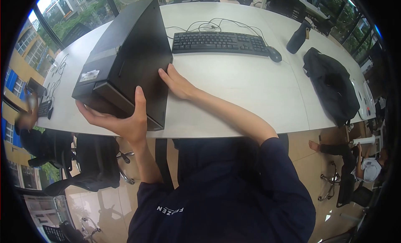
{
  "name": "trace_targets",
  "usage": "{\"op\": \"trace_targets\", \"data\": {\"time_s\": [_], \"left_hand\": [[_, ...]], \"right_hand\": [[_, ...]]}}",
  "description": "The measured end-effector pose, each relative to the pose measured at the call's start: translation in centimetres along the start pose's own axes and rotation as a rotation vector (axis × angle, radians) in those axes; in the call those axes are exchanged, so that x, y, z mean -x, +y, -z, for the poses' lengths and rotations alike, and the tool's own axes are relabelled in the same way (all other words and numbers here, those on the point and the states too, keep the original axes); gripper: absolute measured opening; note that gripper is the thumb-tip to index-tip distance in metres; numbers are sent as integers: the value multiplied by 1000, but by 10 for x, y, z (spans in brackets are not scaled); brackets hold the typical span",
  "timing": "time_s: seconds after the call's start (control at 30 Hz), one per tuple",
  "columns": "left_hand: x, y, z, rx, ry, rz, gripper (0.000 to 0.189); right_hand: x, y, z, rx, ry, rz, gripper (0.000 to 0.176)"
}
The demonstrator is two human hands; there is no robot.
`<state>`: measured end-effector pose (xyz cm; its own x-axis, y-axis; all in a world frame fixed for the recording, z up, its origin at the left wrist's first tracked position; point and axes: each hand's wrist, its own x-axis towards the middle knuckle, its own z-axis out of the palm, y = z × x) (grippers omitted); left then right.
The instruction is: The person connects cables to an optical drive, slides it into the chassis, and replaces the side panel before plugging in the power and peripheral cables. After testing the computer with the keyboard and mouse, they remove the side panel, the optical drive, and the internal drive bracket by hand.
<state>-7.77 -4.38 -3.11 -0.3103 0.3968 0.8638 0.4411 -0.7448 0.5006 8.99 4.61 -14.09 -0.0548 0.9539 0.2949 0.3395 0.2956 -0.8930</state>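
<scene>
A black desktop computer case (138, 71) stands at the left of the white table, close to its near edge, with a silvery sticker and a strip of tape on its upper side. My left hand (125, 124) grips its near corner, thumb up against the dark panel and fingers reaching round the lower left edge, where their tips are partly hidden. Against the right side of the case, my right hand (178, 83) rests with its fingers extended, touching the panel without wrapping round it.
Behind the case lie a black keyboard (221, 43), a mouse (274, 54) and loose cables. A dark bottle (297, 37) and a black backpack (332, 86) are on the right of the white table (234, 80). Seated people appear at both sides, with office chairs (98, 163) around.
</scene>
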Motion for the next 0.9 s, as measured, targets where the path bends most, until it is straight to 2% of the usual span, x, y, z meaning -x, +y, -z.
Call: {"op": "trace_targets", "data": {"time_s": [0.13, 0.23, 0.27, 0.3, 0.5, 0.57, 0.7, 0.77, 0.9], "left_hand": [[-1, -11, -3, -122, -15, -91, 117], [-3, -20, -9, -116, -8, -79, 115], [-4, -21, -10, -141, -19, -79, 113], [-4, -22, -11, -143, -16, -84, 113], [-5, -31, -21, -210, 27, -117, 113], [-7, -37, -26, -244, 53, -157, 114], [-13, -49, -40, -258, 74, -243, 112], [-16, -57, -48, -266, 70, -231, 112], [-20, -68, -65, -283, 78, -230, 112]], "right_hand": [[-10, 5, -3, -35, 31, 40, 89], [-18, 6, 2, -43, 1, 42, 91], [-18, 0, 9, -43, -70, -44, 89], [-15, -5, 12, -44, -71, -38, 89], [-1, -10, 13, 98, 68, 94, 89], [8, -20, 19, 52, -31, -3, 91], [17, -23, 18, 82, -154, -43, 97], [19, -14, 12, 201, -18, 64, 90], [21, 2, 8, 162, 0, 62, 88]]}}
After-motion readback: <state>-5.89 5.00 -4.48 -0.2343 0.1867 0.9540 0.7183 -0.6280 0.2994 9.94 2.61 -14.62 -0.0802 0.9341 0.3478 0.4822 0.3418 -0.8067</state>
